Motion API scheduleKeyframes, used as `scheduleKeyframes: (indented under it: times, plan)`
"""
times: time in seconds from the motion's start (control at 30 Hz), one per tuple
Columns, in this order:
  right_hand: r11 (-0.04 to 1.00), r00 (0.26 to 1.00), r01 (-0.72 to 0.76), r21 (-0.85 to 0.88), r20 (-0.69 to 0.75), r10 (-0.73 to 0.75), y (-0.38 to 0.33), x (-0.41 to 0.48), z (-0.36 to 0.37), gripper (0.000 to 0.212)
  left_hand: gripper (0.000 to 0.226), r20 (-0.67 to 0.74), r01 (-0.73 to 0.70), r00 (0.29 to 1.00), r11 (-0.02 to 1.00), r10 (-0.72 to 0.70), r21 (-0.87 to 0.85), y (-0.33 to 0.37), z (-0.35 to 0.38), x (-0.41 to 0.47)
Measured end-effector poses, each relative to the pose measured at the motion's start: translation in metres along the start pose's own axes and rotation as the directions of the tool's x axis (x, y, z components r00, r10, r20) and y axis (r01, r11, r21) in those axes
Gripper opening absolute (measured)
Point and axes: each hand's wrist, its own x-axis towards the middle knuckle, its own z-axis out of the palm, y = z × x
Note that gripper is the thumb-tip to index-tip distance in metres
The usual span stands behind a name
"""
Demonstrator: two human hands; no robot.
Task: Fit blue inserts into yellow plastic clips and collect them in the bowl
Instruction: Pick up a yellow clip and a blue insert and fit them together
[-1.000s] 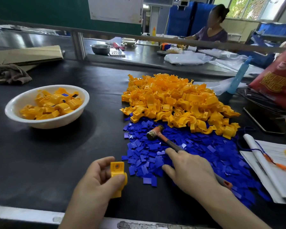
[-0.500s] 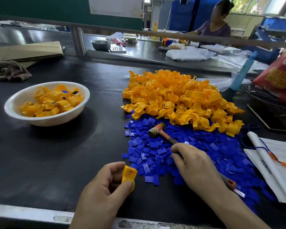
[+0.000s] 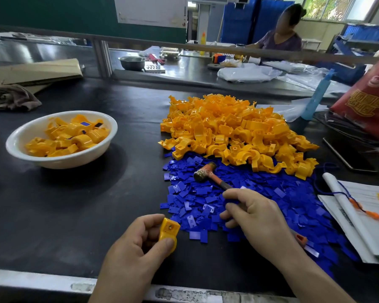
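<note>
My left hand (image 3: 138,248) grips one yellow clip (image 3: 168,232) near the table's front edge, thumb over its lower part. My right hand (image 3: 258,221) lies over the handle of a small orange mallet (image 3: 208,171), fingers curled down into the pile of blue inserts (image 3: 206,200); what the fingertips pinch is hidden. Behind the inserts rises a heap of yellow clips (image 3: 232,127). A white bowl (image 3: 57,160) at the left holds several yellow clips, some showing blue inserts.
Papers with a pen on a cord (image 3: 359,215) lie at the right, a red bag (image 3: 368,101) and a blue bottle (image 3: 317,95) behind them. Cardboard (image 3: 31,71) and a rag (image 3: 11,96) sit far left. A person sits at the bench beyond the rail.
My left hand has tilted the yellow clip and moved it a little to the right. My right hand's fingers have curled down more tightly into the blue inserts beside the mallet handle.
</note>
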Motion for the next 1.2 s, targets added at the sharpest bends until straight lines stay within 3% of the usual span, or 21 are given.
scheduleKeyframes:
  times: [0.3,0.63,0.8,0.9,1.03,1.2]
  plan:
    - [0.990,0.997,0.075,-0.122,0.018,-0.073,0.002,0.001,0.001,0.023,0.040,0.021,-0.012,1.000,1.000,0.012,-0.024,0.003,0.000,-0.001]
    - [0.995,0.997,0.052,-0.083,-0.048,-0.057,0.000,-0.006,-0.002,0.020,0.046,0.028,-0.044,0.999,0.999,0.045,-0.030,-0.003,-0.001,0.003]
    - [0.953,0.979,0.125,-0.277,-0.121,-0.164,-0.007,-0.011,-0.007,0.011,0.039,0.044,-0.018,0.999,0.989,0.025,-0.150,0.002,-0.005,0.007]
    - [0.994,0.990,0.079,-0.080,-0.106,-0.087,-0.019,-0.022,-0.008,0.008,0.030,0.050,-0.021,0.998,0.974,0.033,-0.224,0.007,-0.003,0.008]
    - [0.916,0.989,-0.108,0.385,0.132,0.062,-0.041,-0.038,0.007,0.009,0.035,0.098,-0.018,0.994,0.939,0.055,-0.343,0.015,0.011,0.005]
    - [0.890,0.993,-0.118,0.441,0.061,0.101,-0.047,-0.042,0.029,0.011,0.041,0.105,-0.020,0.992,0.892,0.076,-0.451,0.017,0.022,0.001]
